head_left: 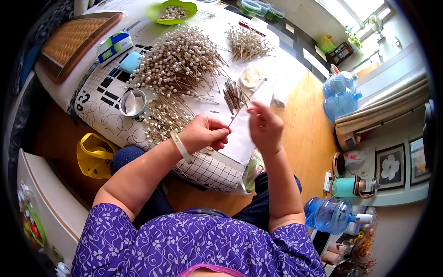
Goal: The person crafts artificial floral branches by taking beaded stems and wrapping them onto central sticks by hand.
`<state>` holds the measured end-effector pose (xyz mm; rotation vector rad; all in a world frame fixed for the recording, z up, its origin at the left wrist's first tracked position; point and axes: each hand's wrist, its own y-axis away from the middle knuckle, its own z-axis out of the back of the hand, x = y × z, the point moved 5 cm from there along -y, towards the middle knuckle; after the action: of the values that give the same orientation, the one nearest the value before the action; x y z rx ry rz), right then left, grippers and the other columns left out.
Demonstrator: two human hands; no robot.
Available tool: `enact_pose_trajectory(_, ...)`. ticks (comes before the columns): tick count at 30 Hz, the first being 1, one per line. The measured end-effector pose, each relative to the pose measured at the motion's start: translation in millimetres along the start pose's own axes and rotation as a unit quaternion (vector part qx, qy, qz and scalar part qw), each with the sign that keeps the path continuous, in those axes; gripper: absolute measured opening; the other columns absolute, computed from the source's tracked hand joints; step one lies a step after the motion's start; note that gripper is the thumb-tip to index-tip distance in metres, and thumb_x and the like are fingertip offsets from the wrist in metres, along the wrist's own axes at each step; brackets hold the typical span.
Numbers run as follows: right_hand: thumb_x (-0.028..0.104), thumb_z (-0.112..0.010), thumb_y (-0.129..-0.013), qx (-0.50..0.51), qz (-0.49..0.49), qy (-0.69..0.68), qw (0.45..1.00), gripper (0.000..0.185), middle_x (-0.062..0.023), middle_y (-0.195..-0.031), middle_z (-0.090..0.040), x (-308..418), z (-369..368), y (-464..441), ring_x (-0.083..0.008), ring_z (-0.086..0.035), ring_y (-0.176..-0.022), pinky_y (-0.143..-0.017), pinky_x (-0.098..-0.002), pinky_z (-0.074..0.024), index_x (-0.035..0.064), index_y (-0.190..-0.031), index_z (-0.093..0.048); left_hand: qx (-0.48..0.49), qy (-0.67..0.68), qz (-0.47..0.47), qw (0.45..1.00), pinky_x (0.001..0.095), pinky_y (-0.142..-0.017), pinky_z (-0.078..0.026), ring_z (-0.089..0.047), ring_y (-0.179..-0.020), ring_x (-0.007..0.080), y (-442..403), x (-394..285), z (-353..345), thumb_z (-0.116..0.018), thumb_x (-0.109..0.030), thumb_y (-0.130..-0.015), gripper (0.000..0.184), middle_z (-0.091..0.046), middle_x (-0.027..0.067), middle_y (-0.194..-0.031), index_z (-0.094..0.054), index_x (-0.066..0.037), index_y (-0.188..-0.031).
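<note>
Between the thumb and fingers of my left hand (pixel 206 134) is a thin stem (pixel 231 121) with a small pale tip, held near the table's front edge. My right hand (pixel 266 123) is raised just right of it, blurred, its fingers bent; whether it holds anything is unclear. Beyond the hands lies a small bundle of bare brown sticks (pixel 234 96). A large heap of stems with white bead tips (pixel 180 60) covers the middle of the table, with paler-tipped stems (pixel 166 117) nearer my left forearm. Another beaded bunch (pixel 249 42) lies farther back.
A small cup with white tissue (pixel 133 103), a light blue object (pixel 131 62), a tissue pack (pixel 114 45) and a green bowl (pixel 175 12) stand on the table (pixel 210 171). A cream roll (pixel 252 76) lies behind the sticks. A yellow bag (pixel 94 156) is below left.
</note>
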<state>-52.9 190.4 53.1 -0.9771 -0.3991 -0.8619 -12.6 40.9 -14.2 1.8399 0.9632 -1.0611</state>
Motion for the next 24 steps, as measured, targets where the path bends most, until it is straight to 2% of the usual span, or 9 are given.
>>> enact_pose_trajectory(1,-0.007,-0.049,-0.075,-0.060,-0.017,-0.095,0.994,0.021,-0.0062,-0.079,-0.062,-18.5,9.1,-2.7,-0.0068,-0.057,-0.060,-0.047,-0.0189,-0.0438,0.0012,-0.094,-0.057,-0.011,-0.001,0.008,1.000,0.0211,-0.053,-0.049,-0.058,-0.056,0.0097,-1.3,0.5,1.2,-0.056,-0.013,-0.083,0.017,-0.061,0.0066,-0.072,-0.059,0.001,-0.092)
enact_pose_trajectory(2,0.000,-0.055,-0.078,-0.108,-0.084,-0.211,0.968,0.016,-0.0053,-0.078,-0.062,-40.0,18.0,-4.6,-0.0063,-0.056,-0.060,-0.049,-0.0185,-0.0439,-0.0025,-0.095,-0.055,-0.006,-0.001,0.012,1.000,0.0211,-0.053,-0.049,-0.058,-0.056,0.0097,-2.9,1.5,0.3,-0.056,-0.013,-0.083,0.017,-0.061,0.0066,-0.072,-0.059,0.001,-0.092)
enact_pose_trajectory(4,0.007,-0.060,-0.080,-0.079,-0.206,-0.285,0.933,0.018,-0.0060,-0.078,-0.062,-46.0,21.5,-12.5,-0.0032,-0.051,-0.054,-0.048,-0.0175,-0.0415,-0.0039,-0.093,-0.056,-0.006,-0.015,0.024,1.000,0.0209,-0.053,-0.049,-0.058,-0.057,0.0097,-4.7,3.3,-0.3,-0.056,-0.011,-0.083,0.016,-0.061,0.0070,-0.071,-0.059,0.001,-0.091)
enact_pose_trajectory(5,0.013,-0.062,-0.080,-0.052,-0.212,-0.322,0.921,0.018,-0.0060,-0.077,-0.062,-48.3,16.1,-12.7,-0.0017,-0.044,-0.050,-0.045,-0.0172,-0.0372,-0.0023,-0.090,-0.059,-0.002,-0.019,0.025,1.000,0.0206,-0.053,-0.049,-0.058,-0.057,0.0095,-4.8,3.5,-2.1,-0.056,-0.011,-0.082,0.015,-0.061,0.0069,-0.071,-0.059,0.001,-0.091)
enact_pose_trajectory(10,0.015,-0.060,-0.082,-0.014,-0.231,-0.372,0.899,0.014,-0.0059,-0.069,-0.061,-56.9,7.9,-13.1,-0.0018,-0.039,-0.046,-0.042,-0.0159,-0.0310,0.0015,-0.083,-0.061,-0.005,-0.071,0.049,0.996,0.0200,-0.052,-0.049,-0.059,-0.058,0.0090,-5.1,8.9,-4.8,-0.056,-0.011,-0.082,0.015,-0.062,0.0065,-0.072,-0.060,0.001,-0.090)
enact_pose_trajectory(12,0.014,-0.058,-0.083,0.001,-0.268,-0.427,0.864,0.012,-0.0072,-0.069,-0.061,-59.9,7.2,-10.7,-0.0007,-0.036,-0.044,-0.040,-0.0139,-0.0266,0.0017,-0.081,-0.059,-0.011,-0.070,0.048,0.996,0.0196,-0.051,-0.048,-0.059,-0.059,0.0085,-5.7,9.1,-5.0,-0.057,-0.011,-0.082,0.014,-0.062,0.0058,-0.071,-0.060,0.000,-0.089)
enact_pose_trajectory(19,0.013,-0.058,-0.082,0.028,-0.278,-0.404,0.871,0.013,-0.0062,-0.063,-0.059,-61.7,12.4,-13.9,-0.0017,-0.036,-0.043,-0.039,-0.0150,-0.0262,0.0029,-0.073,-0.058,0.014,-0.126,0.061,0.990,0.0203,-0.054,-0.049,-0.058,-0.061,0.0078,-12.5,11.4,-0.6,-0.061,-0.017,-0.080,0.016,-0.060,0.0023,-0.069,-0.062,-0.002,-0.086)
enact_pose_trajectory(22,0.013,-0.058,-0.081,0.060,-0.299,-0.407,0.861,0.013,-0.0063,-0.062,-0.059,-65.9,7.5,-15.4,-0.0020,-0.036,-0.042,-0.038,-0.0150,-0.0263,0.0032,-0.073,-0.058,0.025,-0.148,0.058,0.987,0.0202,-0.055,-0.049,-0.058,-0.061,0.0075,-13.4,10.6,0.7,-0.061,-0.014,-0.080,0.016,-0.061,0.0028,-0.070,-0.062,0.000,-0.087)
enact_pose_trajectory(24,0.014,-0.059,-0.081,0.041,-0.305,-0.415,0.856,0.013,-0.0074,-0.062,-0.059,-64.7,4.5,-18.8,-0.0021,-0.036,-0.041,-0.038,-0.0150,-0.0265,0.0031,-0.074,-0.059,0.026,-0.106,0.013,0.994,0.0215,-0.058,-0.050,-0.059,-0.064,0.0092,-12.5,8.5,3.9,-0.063,-0.008,-0.077,0.015,-0.062,0.0047,-0.072,-0.061,0.002,-0.088)
